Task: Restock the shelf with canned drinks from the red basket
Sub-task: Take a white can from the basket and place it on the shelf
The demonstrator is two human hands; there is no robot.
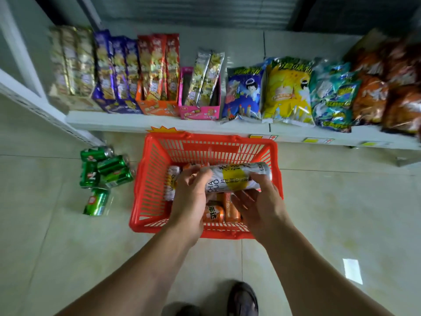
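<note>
We hold a smooth white-and-yellow can [237,179] sideways above the slatted red plastic basket [150,179]; our left hand [190,197] and right hand [259,201] both grasp it; green cans [104,169] lie on glossy tile.

Both hands [225,197] gripping white-yellow can [237,179] sideways over red basket [148,179]; green cans [102,169] on floor left

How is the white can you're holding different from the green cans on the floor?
The white can is tall and slim; the green cans are shorter and fatter. The white can is held over the red basket by both hands; the green cans lie on the floor beside it. All lie sideways.
</note>
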